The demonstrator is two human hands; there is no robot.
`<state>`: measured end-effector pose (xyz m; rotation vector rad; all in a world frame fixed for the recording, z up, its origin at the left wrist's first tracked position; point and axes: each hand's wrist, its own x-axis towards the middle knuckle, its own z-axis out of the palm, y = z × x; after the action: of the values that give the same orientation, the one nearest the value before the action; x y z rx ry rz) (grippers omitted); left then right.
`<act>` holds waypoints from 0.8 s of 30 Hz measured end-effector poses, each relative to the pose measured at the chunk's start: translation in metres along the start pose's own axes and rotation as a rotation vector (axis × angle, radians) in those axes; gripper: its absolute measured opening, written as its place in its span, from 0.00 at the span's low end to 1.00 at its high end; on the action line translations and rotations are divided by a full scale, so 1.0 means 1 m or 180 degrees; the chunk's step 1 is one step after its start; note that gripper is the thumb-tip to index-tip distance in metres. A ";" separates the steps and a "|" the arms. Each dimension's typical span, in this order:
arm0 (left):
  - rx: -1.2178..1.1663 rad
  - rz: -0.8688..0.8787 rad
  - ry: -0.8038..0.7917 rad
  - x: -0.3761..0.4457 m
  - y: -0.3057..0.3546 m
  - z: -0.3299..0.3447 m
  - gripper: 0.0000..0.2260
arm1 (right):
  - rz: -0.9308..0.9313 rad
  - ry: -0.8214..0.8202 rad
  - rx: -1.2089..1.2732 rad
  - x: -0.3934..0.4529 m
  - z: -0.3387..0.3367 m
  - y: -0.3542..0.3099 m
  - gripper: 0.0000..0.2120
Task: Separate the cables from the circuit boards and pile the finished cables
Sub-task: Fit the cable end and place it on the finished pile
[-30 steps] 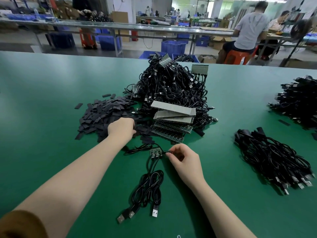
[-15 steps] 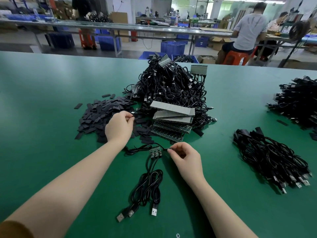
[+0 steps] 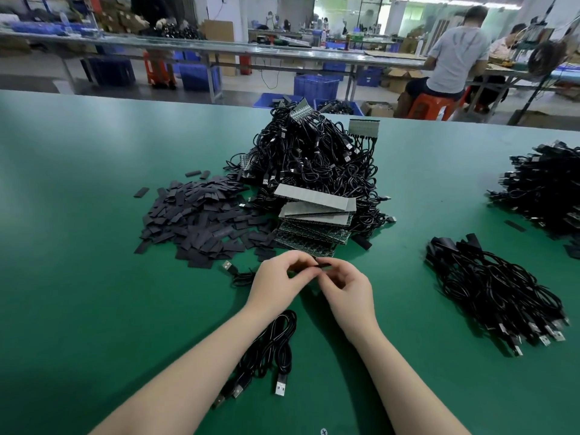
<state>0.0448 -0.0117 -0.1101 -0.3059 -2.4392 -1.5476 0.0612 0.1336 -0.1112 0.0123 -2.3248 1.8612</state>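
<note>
My left hand [image 3: 279, 277] and my right hand [image 3: 346, 288] meet at the table's middle, fingertips pinched together on a small black strip [image 3: 324, 266]. The small circuit board seen earlier is hidden under my hands. A coiled black cable bundle [image 3: 270, 346] trails from below my hands toward me and ends in USB plugs [image 3: 281, 387]. Another USB plug [image 3: 227, 265] lies left of my left hand. Just behind my hands stands a stack of circuit boards [image 3: 317, 219], in front of a tall heap of cables with boards attached [image 3: 314, 161]. A pile of loose cables [image 3: 489, 287] lies to the right.
A spread of flat black strips [image 3: 201, 215] covers the green table [image 3: 78, 246] at centre left. A second cable heap [image 3: 546, 189] sits at the far right edge. Beyond the table are benches, blue crates and seated people.
My left hand left the black strips and came back to my right hand, carrying a strip. Both hands now meet above the spot where the small board lay.
</note>
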 end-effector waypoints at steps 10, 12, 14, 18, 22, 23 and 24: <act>0.0006 -0.0122 -0.0094 -0.003 0.002 -0.002 0.10 | 0.0136 0.0234 0.0554 -0.004 -0.001 -0.004 0.09; 0.0241 -0.0136 -0.0220 -0.003 0.004 -0.002 0.14 | 0.0226 0.0331 0.0636 -0.003 -0.002 -0.003 0.07; 0.0494 -0.0121 -0.0292 -0.003 0.006 -0.002 0.19 | 0.0295 0.0435 0.0735 -0.002 -0.002 -0.002 0.05; 0.1257 0.0126 -0.0402 0.000 0.007 0.000 0.18 | 0.0338 0.0644 0.0960 -0.001 -0.003 -0.001 0.02; 0.1841 0.0319 -0.0362 -0.001 0.004 0.005 0.10 | 0.0300 0.0624 0.1099 -0.001 -0.003 -0.001 0.09; 0.1873 0.0341 -0.0338 -0.001 0.004 0.006 0.09 | 0.0278 0.0624 0.1094 -0.001 -0.003 -0.001 0.10; 0.1881 0.0354 -0.0317 -0.002 0.003 0.007 0.08 | 0.0262 0.0634 0.1085 -0.001 -0.003 -0.001 0.11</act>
<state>0.0466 -0.0043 -0.1108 -0.3977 -2.7565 -0.7271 0.0631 0.1363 -0.1102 -0.2194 -1.8844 2.1656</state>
